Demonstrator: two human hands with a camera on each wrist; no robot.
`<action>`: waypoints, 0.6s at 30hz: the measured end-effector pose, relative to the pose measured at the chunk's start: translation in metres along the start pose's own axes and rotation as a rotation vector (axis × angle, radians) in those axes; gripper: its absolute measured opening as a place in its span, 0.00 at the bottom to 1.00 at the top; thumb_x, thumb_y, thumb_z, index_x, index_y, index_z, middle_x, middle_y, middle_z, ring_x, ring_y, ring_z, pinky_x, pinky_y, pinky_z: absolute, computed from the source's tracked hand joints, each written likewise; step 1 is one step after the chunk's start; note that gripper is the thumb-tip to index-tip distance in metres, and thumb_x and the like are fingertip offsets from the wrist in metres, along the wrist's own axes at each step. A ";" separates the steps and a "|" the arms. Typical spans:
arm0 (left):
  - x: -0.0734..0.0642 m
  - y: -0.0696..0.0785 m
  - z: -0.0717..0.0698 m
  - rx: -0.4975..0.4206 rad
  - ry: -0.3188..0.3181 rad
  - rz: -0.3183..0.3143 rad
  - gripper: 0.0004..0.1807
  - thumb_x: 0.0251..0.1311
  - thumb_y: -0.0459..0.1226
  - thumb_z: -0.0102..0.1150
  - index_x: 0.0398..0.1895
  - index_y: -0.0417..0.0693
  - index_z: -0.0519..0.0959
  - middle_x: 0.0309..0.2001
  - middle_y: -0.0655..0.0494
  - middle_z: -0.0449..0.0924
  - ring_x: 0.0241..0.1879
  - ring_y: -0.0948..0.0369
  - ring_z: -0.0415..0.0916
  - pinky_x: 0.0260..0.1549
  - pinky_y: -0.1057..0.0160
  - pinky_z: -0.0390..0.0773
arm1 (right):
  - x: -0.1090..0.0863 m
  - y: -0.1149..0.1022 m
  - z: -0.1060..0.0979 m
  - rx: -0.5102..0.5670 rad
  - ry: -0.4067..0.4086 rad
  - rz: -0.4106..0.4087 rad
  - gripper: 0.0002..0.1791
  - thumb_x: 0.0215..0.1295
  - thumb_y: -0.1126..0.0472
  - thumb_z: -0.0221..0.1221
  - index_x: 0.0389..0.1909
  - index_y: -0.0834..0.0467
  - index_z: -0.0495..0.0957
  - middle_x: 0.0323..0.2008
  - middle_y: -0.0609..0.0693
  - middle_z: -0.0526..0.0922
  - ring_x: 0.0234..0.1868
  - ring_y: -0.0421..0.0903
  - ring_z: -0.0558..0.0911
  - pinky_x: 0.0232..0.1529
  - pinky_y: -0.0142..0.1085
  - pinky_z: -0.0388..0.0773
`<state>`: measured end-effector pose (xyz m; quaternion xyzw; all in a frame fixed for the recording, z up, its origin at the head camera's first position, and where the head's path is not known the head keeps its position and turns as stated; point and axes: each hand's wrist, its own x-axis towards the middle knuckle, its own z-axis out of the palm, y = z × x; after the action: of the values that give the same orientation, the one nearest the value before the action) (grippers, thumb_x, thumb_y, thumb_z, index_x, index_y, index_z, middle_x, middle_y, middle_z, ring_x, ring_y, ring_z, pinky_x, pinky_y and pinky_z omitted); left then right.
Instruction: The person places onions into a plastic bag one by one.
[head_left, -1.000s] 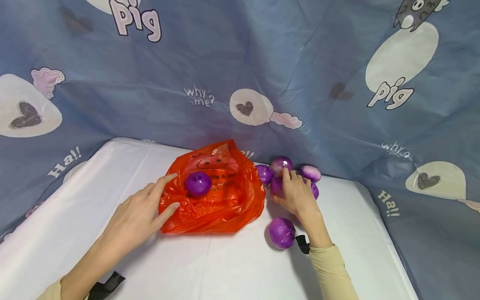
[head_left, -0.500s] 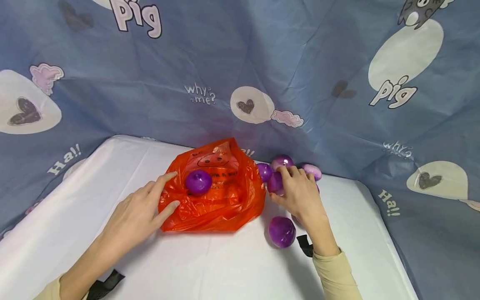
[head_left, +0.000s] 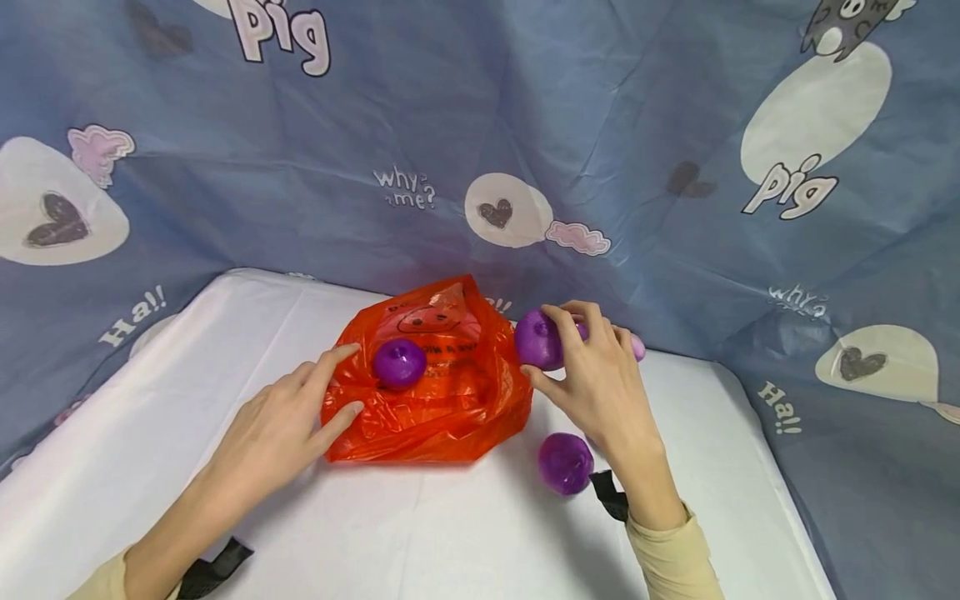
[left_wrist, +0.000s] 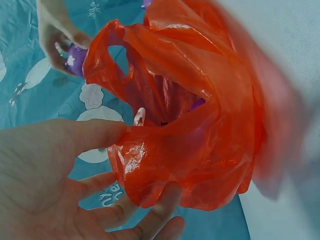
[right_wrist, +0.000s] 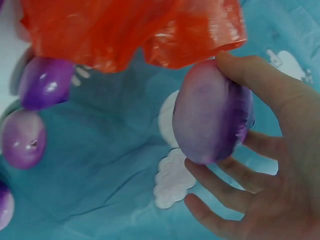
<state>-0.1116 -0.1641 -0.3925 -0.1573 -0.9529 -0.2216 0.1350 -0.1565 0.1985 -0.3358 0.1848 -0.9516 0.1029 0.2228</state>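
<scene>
Head view: the right hand (head_left: 603, 392) grips a purple bulb (head_left: 534, 342), thumb at its 7 o'clock and bent index finger at its 1 o'clock, the two parted by about the bulb's width. It sits just beside an orange-red plastic bag (head_left: 442, 433), toward the bag's 2 o'clock; whether they touch, I cannot tell. Right wrist view makes it a slight oval, long axis running 12 to 6, pinker end at 12; one fingertip stays clear at its 7 o'clock.

At the bag's 9 o'clock, the left hand (head_left: 277, 425) has its fingers loosely spread against the plastic, thumb and index well apart. The bag's longer side runs 9 to 3, and a second bulb (head_left: 400, 364) lies within its mouth. A third bulb (head_left: 566, 464) rests on the white-covered counter (head_left: 375, 533) at the bag's 4 o'clock; a pinkish bulb (head_left: 637, 347) shows past the right hand's 1 o'clock.
</scene>
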 end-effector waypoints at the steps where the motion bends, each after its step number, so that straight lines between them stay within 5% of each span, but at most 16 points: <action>1: 0.000 0.000 0.000 0.002 0.001 0.002 0.40 0.68 0.45 0.71 0.80 0.52 0.65 0.48 0.40 0.86 0.33 0.47 0.84 0.30 0.43 0.84 | 0.000 -0.003 -0.002 0.008 -0.003 -0.002 0.43 0.60 0.45 0.78 0.73 0.53 0.74 0.66 0.59 0.77 0.63 0.63 0.83 0.68 0.60 0.73; 7: 0.000 0.001 -0.002 0.008 -0.006 0.002 0.40 0.68 0.45 0.71 0.80 0.52 0.65 0.48 0.40 0.86 0.32 0.48 0.83 0.29 0.44 0.84 | 0.001 -0.022 -0.007 0.075 0.012 -0.048 0.43 0.63 0.44 0.76 0.75 0.53 0.72 0.69 0.58 0.76 0.68 0.60 0.80 0.66 0.57 0.76; 18: -0.003 0.001 -0.003 0.011 0.002 0.003 0.40 0.68 0.45 0.71 0.80 0.53 0.65 0.48 0.40 0.86 0.34 0.46 0.84 0.31 0.42 0.84 | 0.005 -0.058 0.002 0.016 0.024 -0.195 0.37 0.68 0.47 0.72 0.75 0.47 0.71 0.74 0.58 0.74 0.72 0.58 0.77 0.68 0.57 0.76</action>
<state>-0.1078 -0.1648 -0.3906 -0.1575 -0.9537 -0.2163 0.1372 -0.1383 0.1438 -0.3282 0.2773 -0.9255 0.0904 0.2416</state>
